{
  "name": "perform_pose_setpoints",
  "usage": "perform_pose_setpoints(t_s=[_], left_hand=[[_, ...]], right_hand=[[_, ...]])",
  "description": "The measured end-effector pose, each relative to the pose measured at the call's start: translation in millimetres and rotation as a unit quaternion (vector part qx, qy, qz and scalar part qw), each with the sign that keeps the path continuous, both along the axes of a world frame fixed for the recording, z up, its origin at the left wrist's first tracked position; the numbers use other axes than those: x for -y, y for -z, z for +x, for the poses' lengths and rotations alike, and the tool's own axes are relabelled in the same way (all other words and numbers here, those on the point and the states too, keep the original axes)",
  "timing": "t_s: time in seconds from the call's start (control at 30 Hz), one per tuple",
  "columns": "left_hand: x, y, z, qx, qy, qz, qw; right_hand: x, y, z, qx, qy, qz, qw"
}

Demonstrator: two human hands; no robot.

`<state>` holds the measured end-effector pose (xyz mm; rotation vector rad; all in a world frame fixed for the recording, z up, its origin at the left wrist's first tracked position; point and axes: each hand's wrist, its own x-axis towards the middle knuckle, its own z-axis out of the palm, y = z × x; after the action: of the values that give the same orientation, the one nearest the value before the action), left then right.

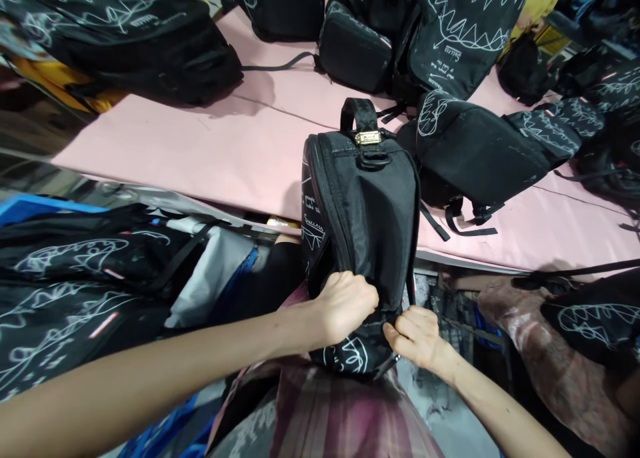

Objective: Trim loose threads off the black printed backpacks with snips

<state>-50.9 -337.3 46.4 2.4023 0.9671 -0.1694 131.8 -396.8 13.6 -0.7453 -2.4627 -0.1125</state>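
Note:
A black backpack with white scribbled print leans upright against the table edge, right in front of my body. It has a top loop handle and a small gold label. My left hand is closed in a fist on the lower front of the backpack, gripping its fabric. Close beside it, my right hand is clenched at the bag's lower right edge. The exact part pinched under the fingers is hidden in both hands.
Several similar black bags lie on the pink table, including one bag just right of mine. More printed bags are piled low at the left beside a blue crate rim. At the right sits another person's patterned sleeve.

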Motion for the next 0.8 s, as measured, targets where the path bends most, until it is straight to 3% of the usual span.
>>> perform_pose_setpoints(t_s=[0.1, 0.37, 0.47, 0.63, 0.8], left_hand=[[-2, 1.1, 6, 0.001, 0.007, 0.008, 1.0], [9, 25.9, 6, 0.087, 0.055, 0.095, 0.99], [13, 20.4, 4, 0.068, 0.039, 0.089, 0.993], [16, 7.1, 2, 0.038, -0.058, 0.054, 0.996], [9, 7.3, 4, 0.046, 0.001, 0.04, 0.998]], right_hand=[[1, 4.5, 3, -0.002, 0.0, 0.016, 1.0], [3, 7.5, 9, -0.017, -0.002, 0.028, 0.999], [5, 6.6, 10, -0.023, 0.006, 0.023, 0.999], [6, 6.5, 9, -0.029, 0.012, 0.016, 0.999], [4, 6.8, 8, -0.035, 0.002, 0.016, 0.999]])
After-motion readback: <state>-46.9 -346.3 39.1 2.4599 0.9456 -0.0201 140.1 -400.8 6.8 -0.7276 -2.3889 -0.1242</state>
